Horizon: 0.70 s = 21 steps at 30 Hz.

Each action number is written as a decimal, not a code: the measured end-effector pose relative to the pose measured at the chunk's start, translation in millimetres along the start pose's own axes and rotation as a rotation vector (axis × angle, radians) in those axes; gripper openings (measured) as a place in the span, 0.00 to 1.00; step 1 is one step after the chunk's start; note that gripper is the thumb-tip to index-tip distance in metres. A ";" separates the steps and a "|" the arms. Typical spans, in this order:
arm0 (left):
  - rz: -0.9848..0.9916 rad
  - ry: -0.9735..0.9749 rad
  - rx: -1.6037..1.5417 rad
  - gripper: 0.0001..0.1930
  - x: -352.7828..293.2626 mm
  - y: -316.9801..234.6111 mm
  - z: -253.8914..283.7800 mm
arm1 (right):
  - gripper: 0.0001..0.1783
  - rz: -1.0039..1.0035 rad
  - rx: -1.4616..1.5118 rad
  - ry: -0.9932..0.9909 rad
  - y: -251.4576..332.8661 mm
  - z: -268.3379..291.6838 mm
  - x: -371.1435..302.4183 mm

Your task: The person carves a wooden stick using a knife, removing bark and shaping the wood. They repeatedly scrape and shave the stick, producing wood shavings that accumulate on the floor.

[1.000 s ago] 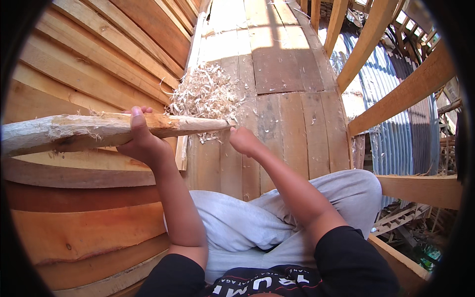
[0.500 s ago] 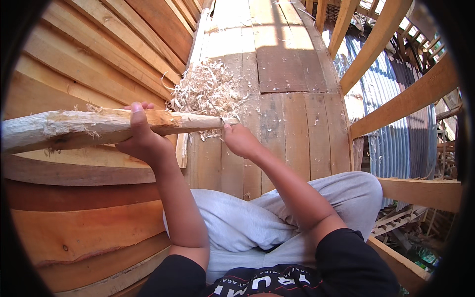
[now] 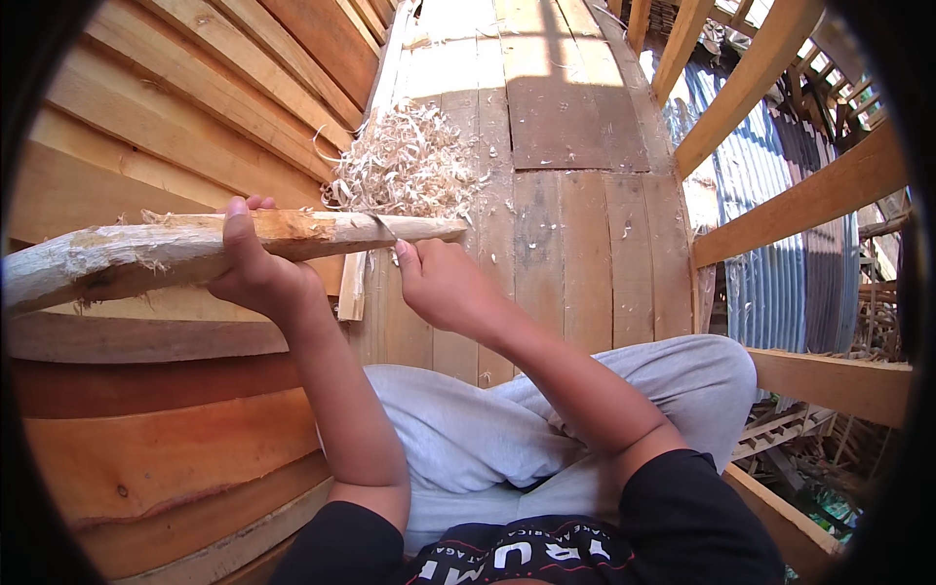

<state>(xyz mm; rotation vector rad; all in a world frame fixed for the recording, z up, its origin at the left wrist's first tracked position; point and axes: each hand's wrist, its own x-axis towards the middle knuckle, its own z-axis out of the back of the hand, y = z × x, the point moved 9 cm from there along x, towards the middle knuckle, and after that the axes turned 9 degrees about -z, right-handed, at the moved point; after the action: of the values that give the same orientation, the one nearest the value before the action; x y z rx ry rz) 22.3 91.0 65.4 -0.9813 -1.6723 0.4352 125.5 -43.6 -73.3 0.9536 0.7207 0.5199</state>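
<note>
Shirt: black, with white block lettering and thin red lines across the chest; part of the print is cut off by the lower edge.
Trousers: light grey, unmarked where visible; legs folded.
Right hand: closed into a fist on the near end of a thin dark blade; any handle is hidden by the fingers.
Blade position: lies across the tapered section of the workpiece, touching it.
Left hand: wrapped around the workpiece, thumb on top, fingertips showing past the far side.
Workpiece: rough pale timber pole, held crosswise, tapering to the right.
Shavings: curled heap on the plank floor, just beyond the pole.
Right perimeter: timber rails; blue corrugated sheeting beyond.
</note>
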 end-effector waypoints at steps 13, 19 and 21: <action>0.039 0.139 -0.024 0.15 -3.3 1.8 -7.4 | 0.30 0.014 -0.009 -0.024 -4.5 3.0 5.1; 0.095 0.078 -0.101 0.15 7.3 19.7 4.8 | 0.28 -0.379 0.021 0.061 -131.6 -12.2 55.4; 0.072 0.136 -0.200 0.12 8.2 17.2 -0.9 | 0.27 -0.362 0.006 0.048 -130.6 -10.8 58.6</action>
<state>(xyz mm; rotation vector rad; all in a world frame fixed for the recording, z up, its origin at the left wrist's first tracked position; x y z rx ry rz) 29.3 107.4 58.6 -1.1938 -1.5823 0.2450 167.3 -61.6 -209.4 0.7946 0.9159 0.2226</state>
